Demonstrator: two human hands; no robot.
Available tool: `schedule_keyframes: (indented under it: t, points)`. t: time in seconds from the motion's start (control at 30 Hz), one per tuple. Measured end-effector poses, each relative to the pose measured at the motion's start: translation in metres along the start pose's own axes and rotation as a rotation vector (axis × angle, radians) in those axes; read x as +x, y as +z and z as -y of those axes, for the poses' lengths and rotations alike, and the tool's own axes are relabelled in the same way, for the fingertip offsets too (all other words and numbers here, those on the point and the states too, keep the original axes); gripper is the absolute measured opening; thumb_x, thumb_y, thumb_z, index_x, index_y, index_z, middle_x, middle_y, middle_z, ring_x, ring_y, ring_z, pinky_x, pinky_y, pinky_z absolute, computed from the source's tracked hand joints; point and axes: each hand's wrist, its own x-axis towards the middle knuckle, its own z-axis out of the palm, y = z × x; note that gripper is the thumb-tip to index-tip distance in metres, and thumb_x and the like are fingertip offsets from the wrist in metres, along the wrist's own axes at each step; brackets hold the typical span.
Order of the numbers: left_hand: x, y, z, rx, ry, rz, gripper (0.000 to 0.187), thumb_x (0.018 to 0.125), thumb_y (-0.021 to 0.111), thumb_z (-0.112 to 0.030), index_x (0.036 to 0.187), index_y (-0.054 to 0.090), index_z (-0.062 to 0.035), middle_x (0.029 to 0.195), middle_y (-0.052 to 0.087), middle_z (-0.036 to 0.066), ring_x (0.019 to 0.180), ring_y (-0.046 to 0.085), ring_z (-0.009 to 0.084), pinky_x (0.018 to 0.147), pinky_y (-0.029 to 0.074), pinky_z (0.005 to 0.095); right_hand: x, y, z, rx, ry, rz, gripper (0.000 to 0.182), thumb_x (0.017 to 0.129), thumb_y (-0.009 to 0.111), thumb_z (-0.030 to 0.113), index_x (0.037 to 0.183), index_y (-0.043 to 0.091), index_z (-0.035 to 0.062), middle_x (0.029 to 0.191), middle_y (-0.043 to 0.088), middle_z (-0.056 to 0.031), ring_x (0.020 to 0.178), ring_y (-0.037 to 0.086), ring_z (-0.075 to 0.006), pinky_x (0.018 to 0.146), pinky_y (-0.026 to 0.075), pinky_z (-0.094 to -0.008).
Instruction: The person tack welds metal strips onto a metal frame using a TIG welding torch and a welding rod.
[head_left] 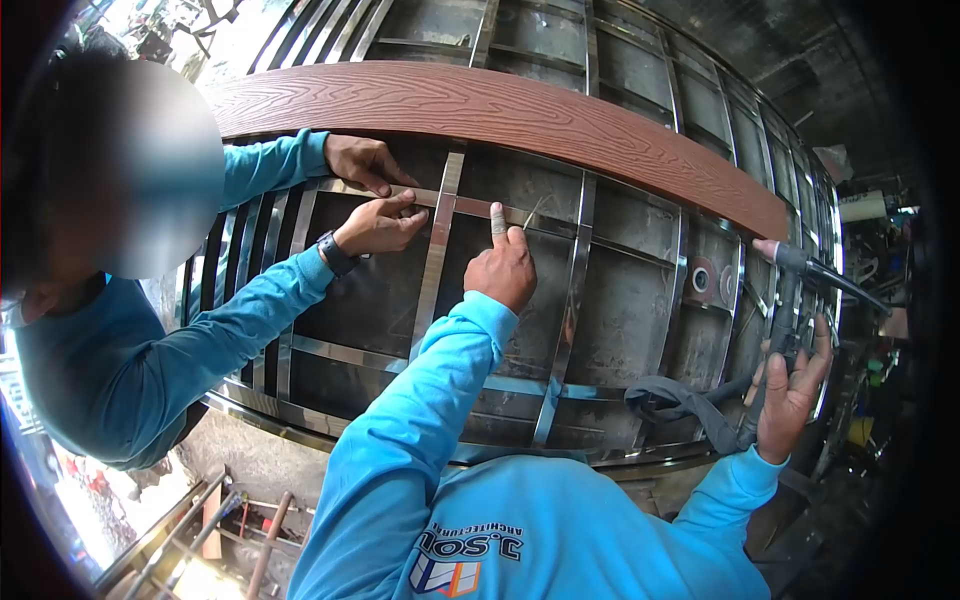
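Observation:
My left hand [502, 268] reaches over a metal frame [434, 275]. Its wrapped index finger stretches onto a crossbar [545, 223]; the other fingers are curled, and what they may hold is hidden. At the right, my right hand [790, 400] is around the handle of a welding torch [790, 258], with thumb and some fingertips raised. The torch's pink nozzle points left. Dark grey cloth [690, 402] wraps the hose beside that hand. Left of my left hand, a co-worker's two hands [385, 224] touch the same crossbar.
A long brown wood-grain board [480, 108] lies across the frame beyond the hands. The co-worker [100, 370], in blue sleeves, leans in from the left. A round disc [700, 279] lies between bars. Metal rods [190, 540] stand at the lower left.

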Motion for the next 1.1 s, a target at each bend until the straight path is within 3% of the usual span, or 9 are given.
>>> schedule_keyframes:
  t: [0.37,0.53,0.63,0.77,0.97,1.1]
  points:
    - [-0.004,0.000,0.002,-0.007,-0.011,-0.014,0.020,0.094,0.051,-0.018,0.107,0.050,-0.0025,0.157,0.034,0.032,0.076,0.071,0.0432,0.068,0.058,0.0529,0.026,0.048,-0.004,0.028,-0.045,0.135,0.076,0.099,0.068,0.021,0.159,0.023,0.0078,0.113,0.062,-0.0161,0.075,0.053,-0.0060,0.063,0.045,-0.0194]
    - [-0.004,0.001,0.005,-0.038,0.008,-0.033,0.021,0.094,0.051,-0.018,0.108,0.049,-0.0021,0.155,0.037,0.032,0.078,0.071,0.0449,0.068,0.057,0.0552,0.022,0.049,-0.009,0.064,0.005,0.159,0.076,0.098,0.068,0.017,0.158,0.023,0.0070,0.113,0.064,-0.0141,0.079,0.055,-0.0069,0.065,0.046,-0.0198]
    - [-0.002,0.010,0.011,-0.039,0.047,-0.041,0.020,0.098,0.044,-0.017,0.108,0.050,-0.0005,0.155,0.037,0.032,0.075,0.071,0.0441,0.061,0.058,0.0540,0.019,0.047,-0.007,0.094,0.053,0.159,0.076,0.098,0.067,0.013,0.158,0.022,0.0061,0.115,0.065,-0.0135,0.081,0.056,-0.0072,0.066,0.046,-0.0198]
    - [-0.007,-0.002,0.001,0.041,0.028,-0.043,0.021,0.097,0.045,-0.017,0.109,0.051,-0.0013,0.158,0.031,0.032,0.077,0.071,0.0442,0.063,0.058,0.0543,0.012,0.040,-0.006,0.092,0.053,0.139,0.076,0.098,0.067,0.011,0.159,0.022,0.0094,0.117,0.066,-0.0141,0.076,0.056,-0.0058,0.063,0.046,-0.0200]
    - [-0.033,-0.011,-0.011,-0.027,0.057,-0.056,0.023,0.091,0.056,-0.016,0.109,0.049,-0.0043,0.144,0.052,0.030,0.080,0.069,0.0476,0.068,0.058,0.0544,0.008,0.036,-0.015,0.118,0.024,0.115,0.075,0.099,0.068,0.015,0.159,0.023,0.0101,0.113,0.067,-0.0140,0.079,0.058,-0.0067,0.063,0.047,-0.0193]
    - [-0.067,-0.029,0.004,-0.115,0.080,-0.152,0.029,0.091,0.059,-0.013,0.118,0.053,-0.0043,0.122,0.063,0.024,0.084,0.068,0.0452,0.070,0.057,0.0518,0.015,0.056,-0.012,0.168,0.048,0.142,0.074,0.098,0.068,0.016,0.158,0.025,0.0095,0.113,0.067,-0.0143,0.084,0.059,-0.0073,0.066,0.048,-0.0188]
